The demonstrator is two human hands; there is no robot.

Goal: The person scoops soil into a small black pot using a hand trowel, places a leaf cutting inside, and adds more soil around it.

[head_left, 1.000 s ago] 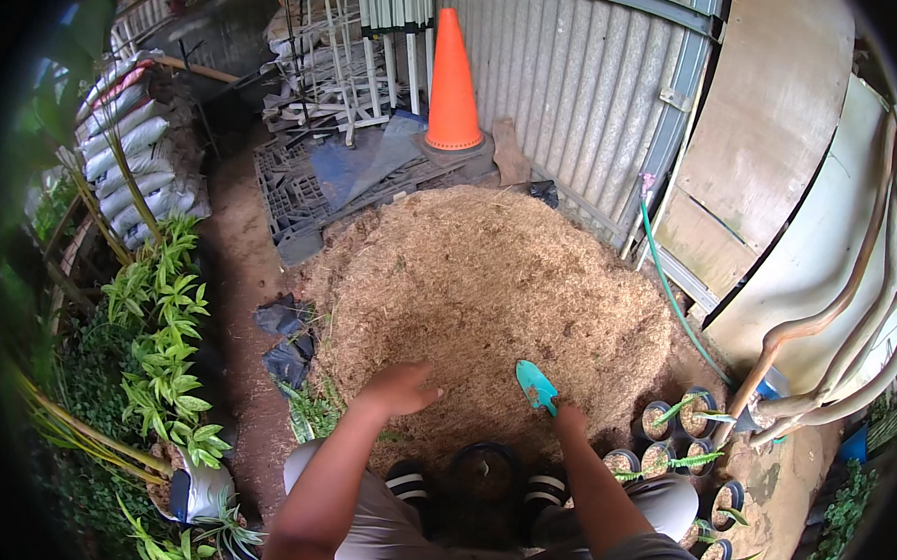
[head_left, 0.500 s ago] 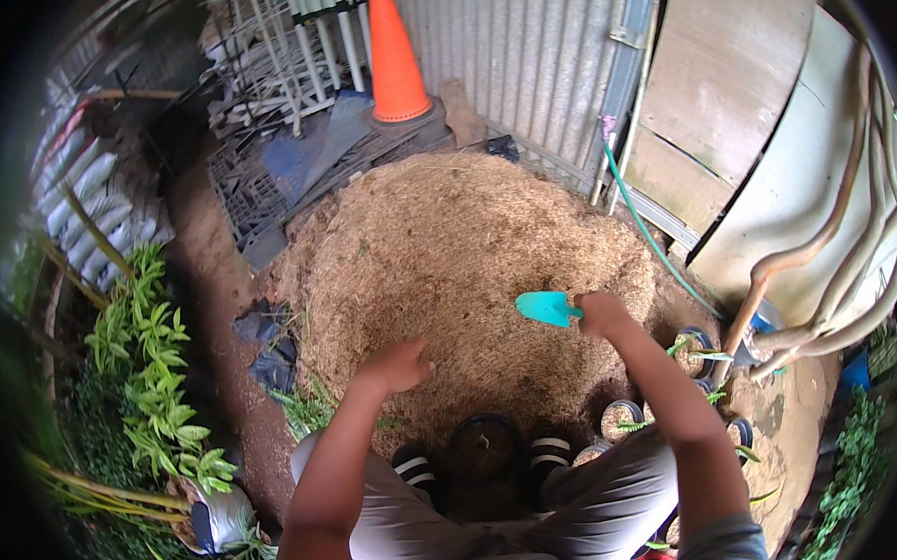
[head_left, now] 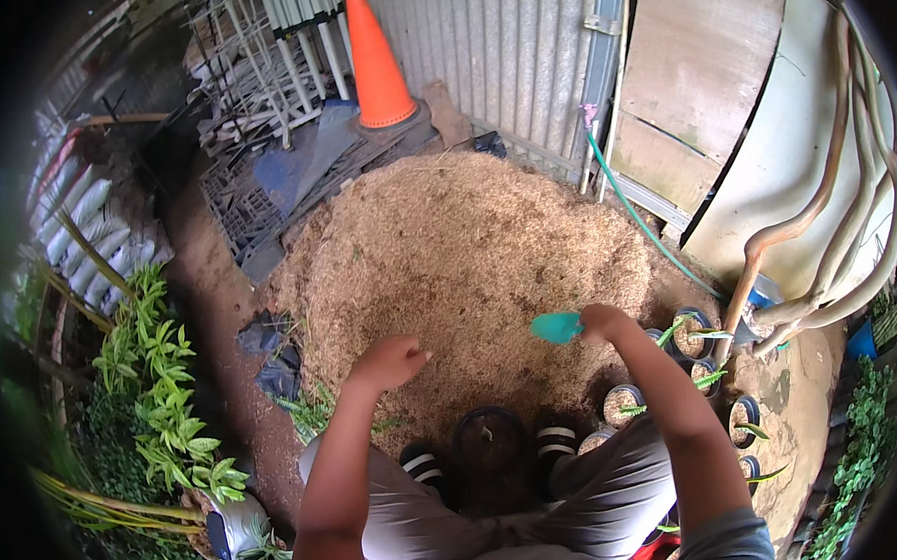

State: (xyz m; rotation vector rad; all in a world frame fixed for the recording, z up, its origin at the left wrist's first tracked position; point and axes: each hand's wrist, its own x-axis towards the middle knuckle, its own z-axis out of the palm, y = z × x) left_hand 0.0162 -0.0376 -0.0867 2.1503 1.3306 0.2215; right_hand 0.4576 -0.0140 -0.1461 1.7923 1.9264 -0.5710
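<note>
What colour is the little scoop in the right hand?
Teal green scoop, held by the right hand; the head view shows it.

Right hand (head_left: pixel 603 322) gripping small teal plastic scoop (head_left: pixel 557 326) above heap of tan sawdust-like mulch (head_left: pixel 468 259). Left hand (head_left: pixel 389 363) empty, loosely curled over heap's near edge. Round black plastic pot (head_left: pixel 488 441) between sandalled feet.

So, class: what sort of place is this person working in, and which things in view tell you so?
Probably a backyard plant nursery or potting area. A big mound of sawdust-like potting mix lies on the ground, small black pots with seedlings stand beside it, and the right hand holds a teal scoop.
</note>
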